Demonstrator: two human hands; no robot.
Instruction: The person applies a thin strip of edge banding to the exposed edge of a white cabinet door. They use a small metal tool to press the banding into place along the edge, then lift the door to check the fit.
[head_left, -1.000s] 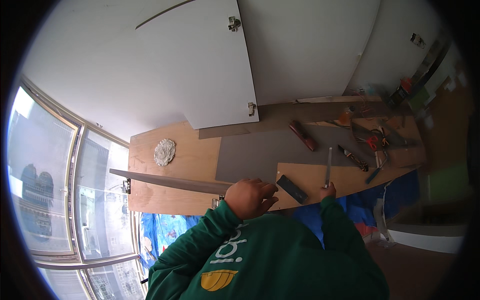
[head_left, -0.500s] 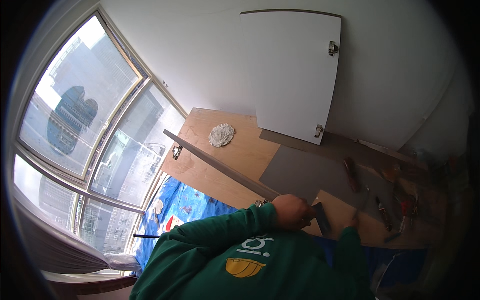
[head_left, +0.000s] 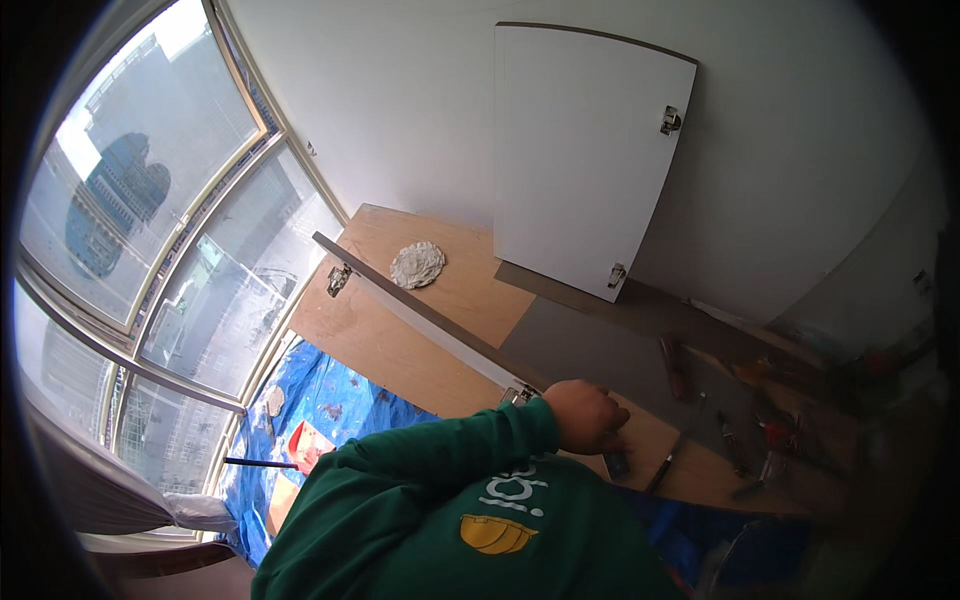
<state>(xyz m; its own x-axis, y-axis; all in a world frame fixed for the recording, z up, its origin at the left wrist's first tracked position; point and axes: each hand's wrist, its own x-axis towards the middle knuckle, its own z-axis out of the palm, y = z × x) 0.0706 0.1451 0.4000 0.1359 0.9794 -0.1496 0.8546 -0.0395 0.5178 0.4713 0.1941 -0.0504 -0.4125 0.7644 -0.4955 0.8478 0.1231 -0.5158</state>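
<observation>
My left hand (head_left: 588, 418), its fingers curled, is at the near end of a narrow panel (head_left: 430, 320) standing on its edge. What the fingers hold is hidden. Just below them shows a dark flat piece (head_left: 617, 463); I cannot tell whether the hand grips it. Metal hinges are fixed to the panel: a far hinge (head_left: 338, 279) and a near hinge (head_left: 521, 393) beside my wrist. A thin tool with a dark handle (head_left: 660, 473) lies on the board right of my hand. My right hand is out of sight.
A white cabinet door (head_left: 585, 150) with two hinges leans on the wall. On the wooden board (head_left: 370, 345) sits a crumpled whitish disc (head_left: 417, 265). Several tools, including a red-handled one (head_left: 776, 436), lie at the right. A blue sheet (head_left: 345, 395) spreads below the window (head_left: 210, 270).
My right hand has gone from the board and out of view. The view has shifted to the right. My left hand stays by the panel's end, with less of the dark piece showing.
</observation>
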